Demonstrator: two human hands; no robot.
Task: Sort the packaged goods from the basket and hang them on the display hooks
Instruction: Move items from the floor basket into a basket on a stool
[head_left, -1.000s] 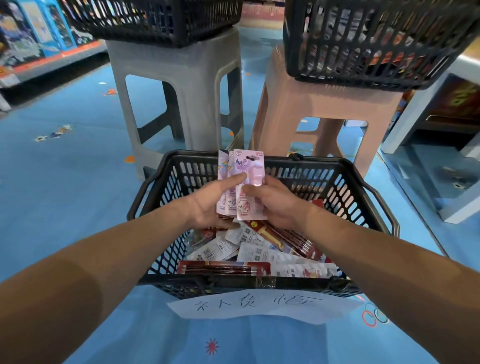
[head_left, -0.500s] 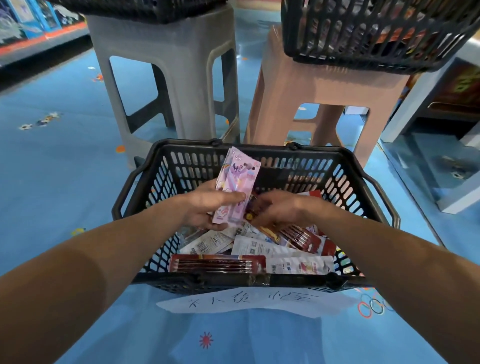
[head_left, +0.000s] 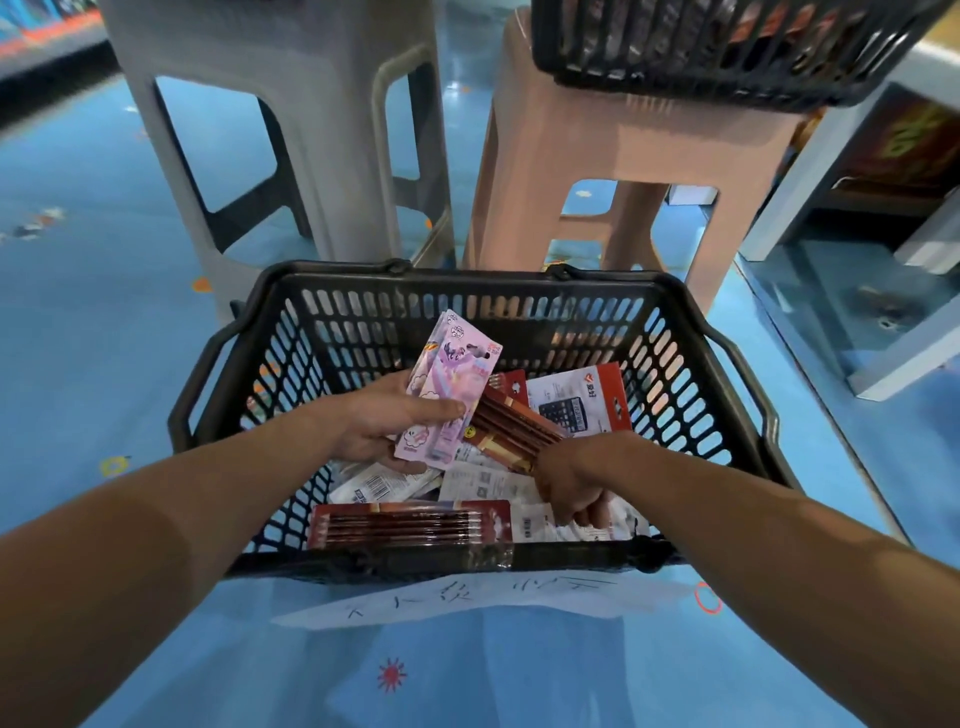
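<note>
Head view: left hand (head_left: 374, 426) gripping pink packs (head_left: 452, 384), right hand (head_left: 571, 483) grip unclear, we should pick only matches from the basket (head_left: 467, 283).

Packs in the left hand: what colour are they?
The packs are pink with cartoon artwork; head view shows it best.

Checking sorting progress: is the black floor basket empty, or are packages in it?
Not empty. The basket holds a red pencil pack, a calculator card and white packets. The left hand grips pink packs.
</note>
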